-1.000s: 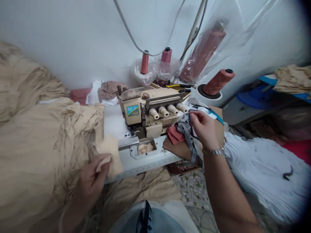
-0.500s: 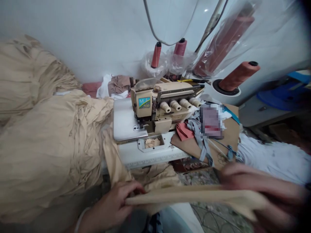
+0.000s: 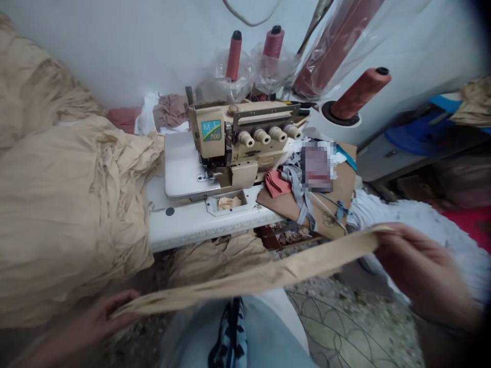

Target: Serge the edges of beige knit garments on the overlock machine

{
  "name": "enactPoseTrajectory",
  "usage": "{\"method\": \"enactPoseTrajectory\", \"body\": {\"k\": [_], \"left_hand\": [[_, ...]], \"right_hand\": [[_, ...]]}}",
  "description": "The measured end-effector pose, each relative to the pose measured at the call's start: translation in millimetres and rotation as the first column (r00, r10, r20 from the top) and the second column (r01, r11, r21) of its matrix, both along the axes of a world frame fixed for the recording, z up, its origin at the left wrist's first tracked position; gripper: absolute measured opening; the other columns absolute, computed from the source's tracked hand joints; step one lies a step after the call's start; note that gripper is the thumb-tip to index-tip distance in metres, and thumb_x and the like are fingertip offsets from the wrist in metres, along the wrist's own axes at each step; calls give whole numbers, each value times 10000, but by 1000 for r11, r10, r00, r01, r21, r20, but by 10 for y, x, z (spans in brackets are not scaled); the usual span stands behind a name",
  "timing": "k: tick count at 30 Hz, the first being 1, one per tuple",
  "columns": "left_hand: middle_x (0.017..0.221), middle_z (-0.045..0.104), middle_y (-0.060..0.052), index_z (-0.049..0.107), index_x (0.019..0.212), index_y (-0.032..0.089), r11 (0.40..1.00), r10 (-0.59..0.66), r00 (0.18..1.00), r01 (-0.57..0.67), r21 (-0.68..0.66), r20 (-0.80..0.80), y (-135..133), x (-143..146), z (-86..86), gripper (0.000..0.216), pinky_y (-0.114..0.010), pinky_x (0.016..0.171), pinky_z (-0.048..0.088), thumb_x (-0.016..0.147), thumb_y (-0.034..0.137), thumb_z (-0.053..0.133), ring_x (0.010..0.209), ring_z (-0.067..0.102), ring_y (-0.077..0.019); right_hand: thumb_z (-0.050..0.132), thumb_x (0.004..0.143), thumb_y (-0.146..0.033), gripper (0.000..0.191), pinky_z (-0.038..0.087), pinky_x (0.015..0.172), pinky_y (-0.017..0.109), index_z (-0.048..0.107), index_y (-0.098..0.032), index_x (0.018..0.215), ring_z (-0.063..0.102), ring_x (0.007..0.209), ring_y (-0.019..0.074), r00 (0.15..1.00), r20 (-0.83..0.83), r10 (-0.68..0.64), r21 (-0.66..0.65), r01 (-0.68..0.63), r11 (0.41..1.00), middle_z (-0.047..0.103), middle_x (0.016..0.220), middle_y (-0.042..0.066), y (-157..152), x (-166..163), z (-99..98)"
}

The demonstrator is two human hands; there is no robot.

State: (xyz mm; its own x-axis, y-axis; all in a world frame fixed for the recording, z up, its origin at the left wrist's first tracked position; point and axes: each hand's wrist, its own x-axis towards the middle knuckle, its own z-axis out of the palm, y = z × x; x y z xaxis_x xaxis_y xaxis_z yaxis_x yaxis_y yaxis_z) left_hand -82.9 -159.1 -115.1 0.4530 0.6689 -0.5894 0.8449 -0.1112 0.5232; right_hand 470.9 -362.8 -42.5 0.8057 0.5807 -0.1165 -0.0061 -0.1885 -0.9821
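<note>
A long beige fabric strip [image 3: 253, 276] is stretched above my lap, rising toward the right. Its left end is pinched in my left hand [image 3: 95, 322], at the lower left. My right hand [image 3: 422, 271] grips the other end, higher up beside the white cloth pile. Beyond the strip stands a beige overlock sewing machine [image 3: 245, 138] marked "700", with a bare metal plate [image 3: 182, 163] at its left. Both hands are apart from the machine.
A large heap of beige fabric [image 3: 69, 204] covers the left side. Red thread cones [image 3: 362, 94] stand behind the machine. Grey strips and a folded coral cloth [image 3: 276, 184] lie on cardboard [image 3: 345, 179] to the right. White cloth [image 3: 414, 230] is piled at far right.
My hands have moved apart, the left one leftward and the right one up. The strip now spans taut between them, and the beige cloth at the table's front left edge has been pulled away.
</note>
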Motion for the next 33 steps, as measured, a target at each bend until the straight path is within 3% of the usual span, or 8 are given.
{"method": "enactPoseTrajectory", "body": {"k": [2,4,10,14,18,23,28,33], "left_hand": [[998,770,-10,732,1036,265,999,6,999,-4,-46,32,55,120,53,446,-277,832,568,789,599,571,939,698,-237],[910,729,-10,707,972,255,994,-26,999,30,-103,39,81,229,42,436,-261,772,540,839,623,515,878,660,-218],[748,515,22,517,796,215,968,-106,991,120,-219,76,3,420,-224,471,-229,642,417,863,677,456,703,476,-148],[762,520,33,469,835,225,956,-119,979,158,-247,165,-100,653,-219,416,-231,673,447,867,640,468,719,499,-147],[1007,671,-12,538,1076,242,981,-165,961,183,-66,221,-222,801,-169,347,-256,783,516,856,502,601,880,635,-187],[1117,711,-65,693,1065,245,937,-219,954,147,316,206,-232,736,-243,298,-265,908,527,953,412,473,1033,683,-226],[1075,765,-52,727,1007,223,973,-107,964,51,225,244,-131,704,-240,393,-265,901,563,930,484,444,1026,706,-229],[900,770,11,712,929,244,951,33,986,-82,299,165,82,556,-92,402,-238,771,579,875,586,508,856,718,-206]], "right_hand": [[955,395,-556,535,439,487,163,739,-190,719,542,606,107,994,-108,-10,-37,6,999,639,680,17,138,-67,-147],[967,335,-539,540,438,500,146,730,-186,669,523,591,88,980,-194,-44,-16,42,999,624,645,-4,223,-127,-237],[962,412,-515,497,476,535,157,697,-185,673,536,590,88,973,-205,-106,121,133,984,601,634,-27,200,-42,-328],[952,440,-520,489,449,473,201,694,-193,697,528,528,102,976,-156,-151,140,173,975,578,606,-16,119,88,-300],[924,503,-529,436,363,372,257,693,-216,702,496,418,117,987,-99,-123,121,135,983,591,646,15,0,166,-199],[915,475,-537,451,278,307,243,642,-227,655,444,360,111,973,-184,-139,65,153,986,600,636,30,-154,234,-202],[918,478,-435,422,520,507,300,665,-209,727,612,531,180,930,-340,-136,27,155,988,620,632,33,-134,218,-402],[800,622,-391,280,525,584,309,623,-204,732,585,580,159,959,-259,-112,110,144,983,593,666,13,79,238,-576]]}}
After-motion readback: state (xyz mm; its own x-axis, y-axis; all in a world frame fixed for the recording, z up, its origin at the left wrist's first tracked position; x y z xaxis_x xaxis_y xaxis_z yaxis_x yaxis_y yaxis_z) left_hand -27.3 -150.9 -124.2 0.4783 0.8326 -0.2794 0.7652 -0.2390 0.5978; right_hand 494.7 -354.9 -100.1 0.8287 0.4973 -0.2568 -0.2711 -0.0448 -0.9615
